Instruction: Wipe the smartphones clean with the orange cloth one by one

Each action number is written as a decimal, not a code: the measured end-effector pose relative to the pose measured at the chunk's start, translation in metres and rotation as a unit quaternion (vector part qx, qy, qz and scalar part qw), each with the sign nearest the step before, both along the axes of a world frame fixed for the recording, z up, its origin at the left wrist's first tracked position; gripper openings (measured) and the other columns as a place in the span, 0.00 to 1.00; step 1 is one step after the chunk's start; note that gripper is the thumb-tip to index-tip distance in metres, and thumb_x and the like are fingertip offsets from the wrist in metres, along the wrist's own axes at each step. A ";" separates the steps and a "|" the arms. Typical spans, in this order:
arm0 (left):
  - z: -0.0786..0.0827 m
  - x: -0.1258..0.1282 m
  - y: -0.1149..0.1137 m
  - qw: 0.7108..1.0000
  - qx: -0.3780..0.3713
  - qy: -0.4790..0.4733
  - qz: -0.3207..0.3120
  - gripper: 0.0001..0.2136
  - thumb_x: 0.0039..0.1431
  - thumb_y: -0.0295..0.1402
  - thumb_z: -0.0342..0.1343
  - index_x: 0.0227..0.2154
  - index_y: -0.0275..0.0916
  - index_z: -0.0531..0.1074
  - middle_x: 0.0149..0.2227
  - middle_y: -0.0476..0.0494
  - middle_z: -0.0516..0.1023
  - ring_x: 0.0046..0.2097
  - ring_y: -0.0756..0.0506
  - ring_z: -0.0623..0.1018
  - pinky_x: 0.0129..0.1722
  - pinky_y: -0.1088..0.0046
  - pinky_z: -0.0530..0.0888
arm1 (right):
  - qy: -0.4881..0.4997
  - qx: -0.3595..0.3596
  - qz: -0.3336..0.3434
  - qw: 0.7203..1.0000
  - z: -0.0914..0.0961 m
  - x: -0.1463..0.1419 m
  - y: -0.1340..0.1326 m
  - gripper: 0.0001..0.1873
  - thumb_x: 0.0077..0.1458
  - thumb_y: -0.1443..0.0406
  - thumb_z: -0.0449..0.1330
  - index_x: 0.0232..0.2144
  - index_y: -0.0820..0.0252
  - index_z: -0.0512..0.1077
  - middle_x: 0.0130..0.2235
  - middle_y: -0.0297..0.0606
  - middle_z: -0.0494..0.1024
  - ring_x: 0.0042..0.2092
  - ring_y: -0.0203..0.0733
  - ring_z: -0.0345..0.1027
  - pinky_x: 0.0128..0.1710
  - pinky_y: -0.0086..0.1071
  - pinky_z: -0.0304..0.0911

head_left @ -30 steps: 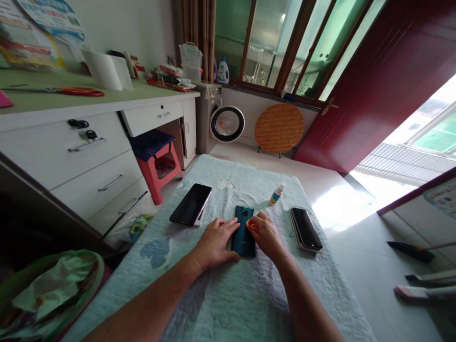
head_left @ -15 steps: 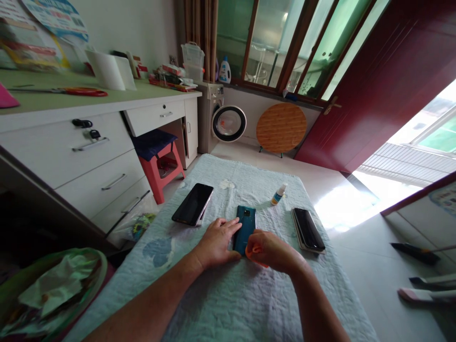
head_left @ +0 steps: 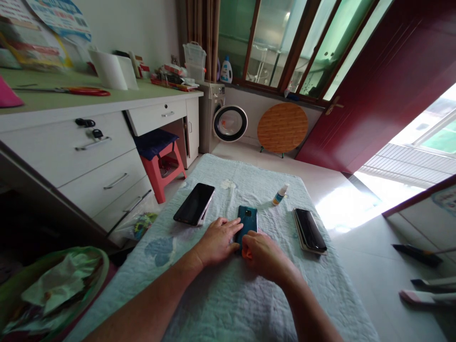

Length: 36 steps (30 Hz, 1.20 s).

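Note:
A teal phone (head_left: 247, 220) lies back-up on the pale blue quilted cloth (head_left: 231, 304). My left hand (head_left: 218, 241) rests flat on its left edge, fingers stretched out. My right hand (head_left: 264, 257) is closed over the phone's near end, pinching a small orange thing (head_left: 244, 253) against it. A black phone (head_left: 194, 204) lies to the left, another black phone (head_left: 309, 229) to the right. A small spray bottle (head_left: 280, 194) stands behind the teal phone.
A white desk with drawers (head_left: 89, 147) runs along the left, a red stool (head_left: 159, 159) under it. A green bin with rubbish (head_left: 50, 289) sits at the lower left. A washing machine (head_left: 223, 121) and a round wooden board (head_left: 282, 127) stand at the far wall.
My right hand has slid toward me along the teal phone, from its middle down to its near end, with the orange thing. My left hand has stayed on the phone's left edge.

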State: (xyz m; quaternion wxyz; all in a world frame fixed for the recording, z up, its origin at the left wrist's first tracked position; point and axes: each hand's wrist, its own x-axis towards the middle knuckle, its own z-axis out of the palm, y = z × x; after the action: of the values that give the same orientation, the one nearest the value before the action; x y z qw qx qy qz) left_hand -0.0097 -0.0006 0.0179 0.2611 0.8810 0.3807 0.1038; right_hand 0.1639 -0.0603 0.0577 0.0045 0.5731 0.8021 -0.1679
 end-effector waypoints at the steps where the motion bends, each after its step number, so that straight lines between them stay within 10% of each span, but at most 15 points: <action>1: -0.001 0.000 0.000 1.000 -0.001 -0.005 0.002 0.26 0.59 0.38 0.54 0.60 0.43 0.64 0.65 0.48 0.61 0.58 0.39 0.65 0.60 0.62 0.59 | 0.000 0.009 0.000 1.000 -0.001 -0.003 -0.001 0.04 0.51 0.70 0.56 0.30 0.60 0.71 0.34 0.35 0.72 0.34 0.35 0.63 0.33 0.29 0.50; 36: -0.006 0.000 0.003 1.000 0.002 -0.015 0.016 0.25 0.58 0.37 0.57 0.59 0.48 0.65 0.64 0.52 0.62 0.55 0.40 0.66 0.58 0.62 0.61 | -0.064 -0.039 -0.063 0.995 0.012 0.011 -0.005 0.08 0.56 0.71 0.51 0.32 0.60 0.70 0.36 0.37 0.74 0.35 0.36 0.67 0.30 0.29 0.48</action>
State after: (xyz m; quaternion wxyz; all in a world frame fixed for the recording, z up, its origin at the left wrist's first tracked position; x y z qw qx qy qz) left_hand -0.0093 0.0019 0.0117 0.2635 0.8736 0.3904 0.1219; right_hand 0.1747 -0.0654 0.0699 0.0673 0.6318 0.7550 -0.1622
